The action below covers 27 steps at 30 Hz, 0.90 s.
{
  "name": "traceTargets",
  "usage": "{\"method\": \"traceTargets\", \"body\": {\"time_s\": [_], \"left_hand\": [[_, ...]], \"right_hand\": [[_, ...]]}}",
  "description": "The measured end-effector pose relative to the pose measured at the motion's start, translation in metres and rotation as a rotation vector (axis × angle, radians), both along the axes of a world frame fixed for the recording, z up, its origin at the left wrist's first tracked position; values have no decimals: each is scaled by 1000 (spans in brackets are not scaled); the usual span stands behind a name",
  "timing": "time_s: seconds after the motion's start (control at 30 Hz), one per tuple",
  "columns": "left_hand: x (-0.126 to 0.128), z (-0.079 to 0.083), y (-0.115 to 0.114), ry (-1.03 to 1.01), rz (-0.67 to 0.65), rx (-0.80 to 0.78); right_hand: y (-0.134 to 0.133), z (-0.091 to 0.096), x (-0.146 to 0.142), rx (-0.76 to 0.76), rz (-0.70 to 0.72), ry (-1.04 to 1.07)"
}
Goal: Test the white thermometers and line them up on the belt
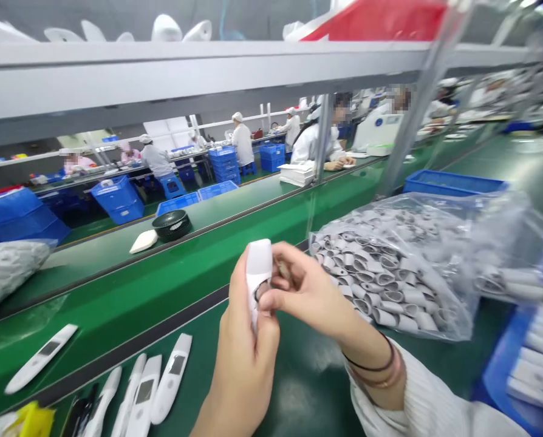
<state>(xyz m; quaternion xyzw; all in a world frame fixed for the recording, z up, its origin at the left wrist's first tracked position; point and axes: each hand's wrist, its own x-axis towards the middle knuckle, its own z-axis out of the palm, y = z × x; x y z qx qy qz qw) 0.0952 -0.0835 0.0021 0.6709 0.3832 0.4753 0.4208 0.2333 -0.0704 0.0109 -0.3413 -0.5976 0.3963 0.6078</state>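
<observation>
My left hand [248,346] is wrapped round a white handheld thermometer [259,261], which stands nearly upright with its rounded end up. My right hand [303,288] closes on the thermometer's right side, the thumb pressed at a dark opening or screen area and the other fingers curled behind. Whether a small part sits under that thumb is hidden. On the green bench at lower left lie several similar white thermometers [146,388] with small grey screens. One more thermometer [41,358] rests apart on the green conveyor ledge.
A clear plastic bag [454,303] full of white-grey tubular shells stands right of my hands. Blue bins [454,182] are behind it and at the right edge. Black round trays [172,224] sit across the belt. Overhead runs a white shelf [162,79]. Co-workers sit beyond.
</observation>
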Motion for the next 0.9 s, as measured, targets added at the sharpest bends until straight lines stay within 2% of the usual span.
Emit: {"method": "traceTargets", "body": {"time_s": [0.07, 0.13, 0.23, 0.37, 0.43, 0.5, 0.6, 0.73, 0.9], "left_hand": [[3, 1, -4, 81, 53, 48], [6, 3, -7, 125, 68, 62], [10, 4, -13, 95, -27, 30], [16, 2, -20, -88, -297, -160], [18, 2, -24, -176, -436, -282], [19, 4, -27, -227, -539, -379], [18, 7, -31, -267, -611, -449], [16, 8, -36, -301, -672, -445], [15, 3, -32, -262, -710, -441]], "right_hand": [[-1, 1, -1, -117, 152, 117], [-4, -1, -2, -119, 142, 174], [-17, -6, -1, -84, -9, 124], [-47, -20, 17, -218, -406, -442], [-64, -34, 33, -316, -598, -648], [-76, -55, 47, -404, -766, -736], [-83, -94, 61, -550, -968, -906], [-73, -135, 69, -614, -1036, -1114], [-62, -156, 72, -628, -1049, -1273]]}}
